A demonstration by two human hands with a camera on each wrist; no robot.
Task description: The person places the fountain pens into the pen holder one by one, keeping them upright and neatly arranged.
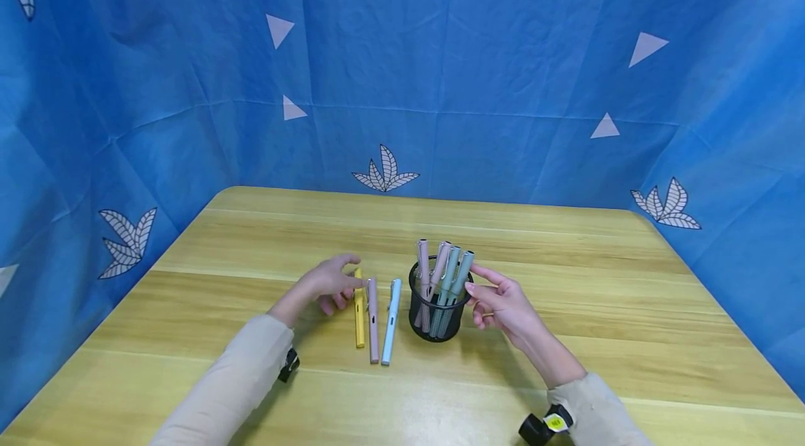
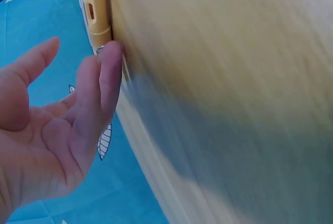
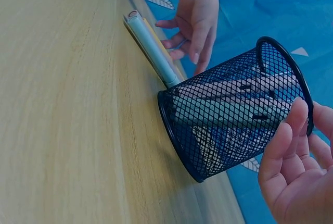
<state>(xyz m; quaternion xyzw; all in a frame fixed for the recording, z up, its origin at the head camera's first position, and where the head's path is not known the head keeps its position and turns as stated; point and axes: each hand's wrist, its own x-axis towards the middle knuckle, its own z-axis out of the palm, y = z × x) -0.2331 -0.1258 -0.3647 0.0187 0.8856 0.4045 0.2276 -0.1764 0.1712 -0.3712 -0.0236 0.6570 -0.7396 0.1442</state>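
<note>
A yellow pen (image 1: 359,320), a lilac pen (image 1: 374,327) and a light blue pen (image 1: 390,324) lie side by side on the table. My left hand (image 1: 332,284) is at the yellow pen's far end, thumb and fingers spread apart. In the left wrist view, fingertips (image 2: 111,52) overlap the end of the yellow pen (image 2: 97,5). To the right stands a black mesh pen holder (image 1: 434,324) with several lilac and grey-green pens (image 1: 462,271) upright inside. My right hand (image 1: 506,306) holds its rim at the right side, thumb in front and index finger behind.
The wooden table (image 1: 251,236) runs back to a blue patterned curtain (image 1: 440,82), which also hangs along both sides. A wrist camera (image 1: 539,428) sits on the right sleeve, and another black device (image 1: 289,365) is on the left one.
</note>
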